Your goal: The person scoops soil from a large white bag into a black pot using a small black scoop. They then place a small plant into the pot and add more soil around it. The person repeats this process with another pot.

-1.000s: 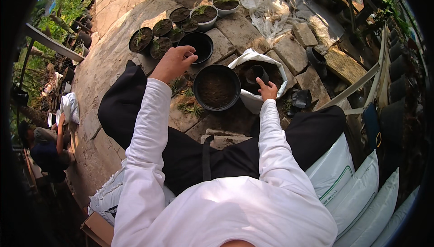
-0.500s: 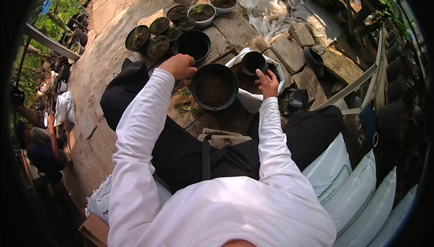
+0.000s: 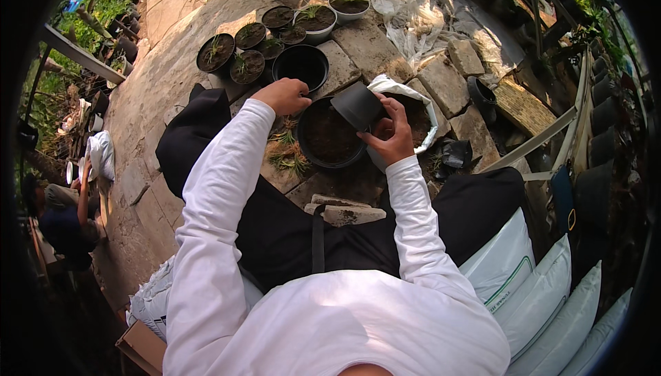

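My right hand (image 3: pixel 391 132) is closed on a small black plastic pot (image 3: pixel 356 106). It is tipped on its side above the right part of a large black pot (image 3: pixel 329 143) holding dark soil. At that large pot's far left rim, my left hand (image 3: pixel 284 96) has its fingers curled and seems to grip the edge; the fingertips are partly hidden. Behind the small pot, a white sack (image 3: pixel 432 128) stands with its mouth rolled down and dark soil inside. Loose grassy seedlings (image 3: pixel 290 160) lie left of the large pot.
Beyond my hands stand another black pot (image 3: pixel 301 66) and several potted seedlings (image 3: pixel 216 52). Bricks (image 3: pixel 344 215) lie near my lap. Filled white bags (image 3: pixel 497 259) lean at the right, by a rail (image 3: pixel 530 138). Another person (image 3: pixel 67 224) is at the far left.
My right hand has lifted the small pot out of the white sack and moved it left, tipping it over the large pot. The left hand stays by the large pot's rim.
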A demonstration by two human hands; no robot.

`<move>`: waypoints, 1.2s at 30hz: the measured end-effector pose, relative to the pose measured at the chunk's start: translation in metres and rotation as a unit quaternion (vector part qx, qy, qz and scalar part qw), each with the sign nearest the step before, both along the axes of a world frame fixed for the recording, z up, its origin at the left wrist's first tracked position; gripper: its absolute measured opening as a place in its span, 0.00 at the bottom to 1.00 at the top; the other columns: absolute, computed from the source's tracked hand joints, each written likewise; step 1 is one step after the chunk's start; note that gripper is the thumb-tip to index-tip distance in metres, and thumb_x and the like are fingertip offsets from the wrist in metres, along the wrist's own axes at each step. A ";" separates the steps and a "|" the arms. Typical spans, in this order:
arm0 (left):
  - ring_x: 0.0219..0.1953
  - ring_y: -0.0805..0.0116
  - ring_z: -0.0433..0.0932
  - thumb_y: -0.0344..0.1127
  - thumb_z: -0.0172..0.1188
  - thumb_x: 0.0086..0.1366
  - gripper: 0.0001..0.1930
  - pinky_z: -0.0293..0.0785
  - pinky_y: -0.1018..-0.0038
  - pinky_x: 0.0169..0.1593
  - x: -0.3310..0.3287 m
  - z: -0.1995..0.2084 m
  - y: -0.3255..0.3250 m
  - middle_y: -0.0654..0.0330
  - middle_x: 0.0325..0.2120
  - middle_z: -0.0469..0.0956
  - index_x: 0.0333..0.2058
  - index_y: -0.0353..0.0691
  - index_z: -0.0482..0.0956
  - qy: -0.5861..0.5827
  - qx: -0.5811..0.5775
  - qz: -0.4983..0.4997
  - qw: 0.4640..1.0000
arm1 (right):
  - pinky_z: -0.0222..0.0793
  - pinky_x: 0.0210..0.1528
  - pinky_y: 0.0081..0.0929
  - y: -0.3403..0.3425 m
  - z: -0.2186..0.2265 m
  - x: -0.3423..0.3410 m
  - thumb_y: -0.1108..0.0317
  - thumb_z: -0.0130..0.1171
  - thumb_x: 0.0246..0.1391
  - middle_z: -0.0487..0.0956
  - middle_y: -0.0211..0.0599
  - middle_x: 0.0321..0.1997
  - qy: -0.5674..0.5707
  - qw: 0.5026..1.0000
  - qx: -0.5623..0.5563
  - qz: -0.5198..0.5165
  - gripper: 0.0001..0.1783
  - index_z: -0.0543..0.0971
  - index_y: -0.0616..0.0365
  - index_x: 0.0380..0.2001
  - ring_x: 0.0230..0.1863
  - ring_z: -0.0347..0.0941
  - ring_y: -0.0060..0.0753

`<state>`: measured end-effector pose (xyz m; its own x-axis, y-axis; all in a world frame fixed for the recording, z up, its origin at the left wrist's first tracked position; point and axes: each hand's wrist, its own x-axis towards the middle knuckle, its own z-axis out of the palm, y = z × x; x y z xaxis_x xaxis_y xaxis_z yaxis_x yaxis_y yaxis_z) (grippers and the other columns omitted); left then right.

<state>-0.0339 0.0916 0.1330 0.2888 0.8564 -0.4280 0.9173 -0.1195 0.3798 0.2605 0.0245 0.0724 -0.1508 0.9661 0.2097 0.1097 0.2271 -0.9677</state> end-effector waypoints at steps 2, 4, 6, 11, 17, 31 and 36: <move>0.50 0.51 0.82 0.46 0.60 0.67 0.22 0.77 0.63 0.54 0.001 0.001 0.000 0.47 0.47 0.83 0.55 0.39 0.80 0.003 -0.007 0.002 1.000 | 0.78 0.40 0.23 0.002 0.000 -0.002 0.73 0.80 0.39 0.77 0.42 0.59 0.011 0.999 -0.017 -0.035 0.45 0.65 0.58 0.60 0.34 0.79 0.22; 0.50 0.51 0.82 0.46 0.60 0.67 0.22 0.77 0.63 0.55 0.002 0.004 -0.001 0.47 0.47 0.83 0.55 0.39 0.80 0.008 -0.005 0.007 1.000 | 0.78 0.41 0.23 0.012 -0.017 0.009 0.71 0.81 0.40 0.77 0.44 0.57 0.058 0.992 -0.010 -0.113 0.45 0.65 0.60 0.59 0.38 0.80 0.25; 0.50 0.51 0.82 0.46 0.61 0.67 0.22 0.77 0.63 0.55 0.004 0.005 -0.001 0.47 0.47 0.83 0.55 0.39 0.80 0.007 0.000 0.010 1.000 | 0.77 0.46 0.26 0.030 -0.061 0.033 0.67 0.83 0.39 0.76 0.47 0.58 0.018 0.975 -0.046 -0.215 0.48 0.64 0.62 0.60 0.46 0.79 0.32; 0.51 0.51 0.82 0.46 0.61 0.67 0.23 0.76 0.63 0.56 0.010 0.008 0.002 0.48 0.48 0.83 0.56 0.39 0.79 0.012 -0.016 -0.001 1.000 | 0.74 0.57 0.41 0.041 -0.159 0.072 0.54 0.85 0.34 0.76 0.55 0.59 -0.193 0.906 -0.115 -0.358 0.51 0.68 0.63 0.58 0.55 0.78 0.48; 0.51 0.52 0.82 0.46 0.61 0.68 0.23 0.76 0.62 0.56 0.008 0.005 0.001 0.49 0.48 0.83 0.55 0.39 0.79 0.005 -0.009 -0.004 1.000 | 0.75 0.56 0.42 0.028 -0.166 0.048 0.40 0.82 0.32 0.82 0.54 0.51 -0.328 0.882 -0.218 -0.257 0.50 0.76 0.62 0.54 0.52 0.80 0.50; 0.51 0.52 0.82 0.46 0.61 0.68 0.23 0.76 0.63 0.55 0.011 0.003 -0.002 0.48 0.48 0.83 0.56 0.37 0.78 0.004 -0.019 0.007 1.000 | 0.75 0.56 0.44 0.032 -0.166 0.036 0.37 0.75 0.38 0.82 0.54 0.51 -0.401 0.864 -0.201 -0.231 0.51 0.74 0.62 0.58 0.52 0.81 0.54; 0.51 0.53 0.82 0.45 0.61 0.68 0.23 0.76 0.63 0.56 0.017 0.009 0.002 0.49 0.49 0.83 0.56 0.37 0.78 0.002 -0.014 -0.011 1.000 | 0.74 0.56 0.44 0.045 -0.196 0.068 0.36 0.77 0.35 0.82 0.60 0.50 -0.263 0.911 -0.235 -0.211 0.49 0.79 0.70 0.49 0.53 0.80 0.55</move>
